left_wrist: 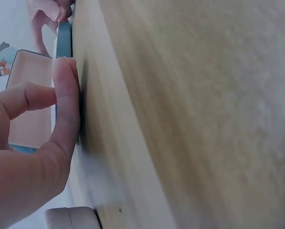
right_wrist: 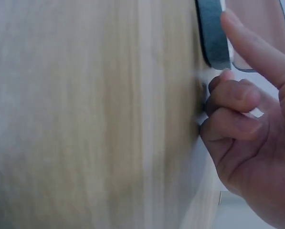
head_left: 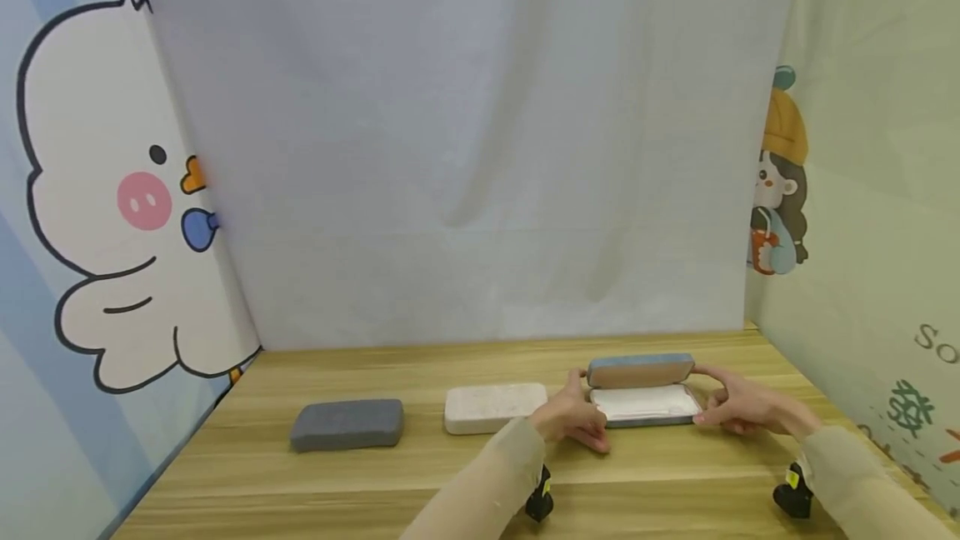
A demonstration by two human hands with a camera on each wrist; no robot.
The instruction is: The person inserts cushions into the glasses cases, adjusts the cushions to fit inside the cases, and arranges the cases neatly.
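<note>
A blue glasses case (head_left: pixel 651 422) stands with its lid (head_left: pixel 641 375) raised, toward the right of the table. White cloth-like material (head_left: pixel 643 402) lies inside its base. My left hand (head_left: pixel 567 417) grips the left end, its thumb along the front wall and index finger bent toward the rim in the left wrist view. At the opposite end, my right hand (head_left: pixel 750 403) holds the front corner with its thumb, and a finger reaches up to the lid's edge. Its other fingers curl beside the case end (right_wrist: pixel 214 36) in the right wrist view. The lid's lining (left_wrist: pixel 30 95) is pinkish.
Left of the left hand lies a closed white case (head_left: pixel 491 409), close to that wrist. Farther left is a closed dark grey case (head_left: pixel 348 423). A pale curtain (head_left: pixel 465 148) hangs behind the wooden table (head_left: pixel 420 482), with printed cloth walls on both sides.
</note>
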